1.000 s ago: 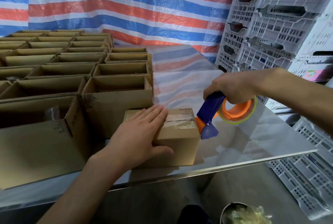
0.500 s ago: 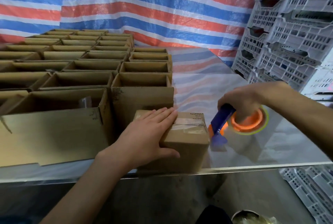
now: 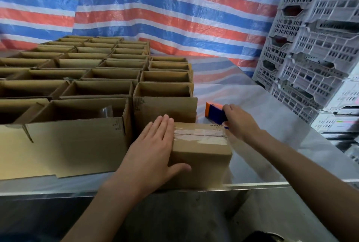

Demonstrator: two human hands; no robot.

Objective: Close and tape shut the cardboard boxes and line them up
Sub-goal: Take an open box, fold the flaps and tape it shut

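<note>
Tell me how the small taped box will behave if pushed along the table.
The small taped box likely slides easily: the shiny table looks smooth. Its wide, low shape should resist tipping. Taped flaps probably keep it stiff.

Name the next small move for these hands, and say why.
Probably slide the small box into line beside the open boxes: tape spans its top seam, the left hand lies flat on it, and the right hand holds the tape dispenser beyond it.

Right hand (image 3: 240, 124) carried tape dispenser (image 3: 214, 112) behind box (image 3: 202, 156).
</note>
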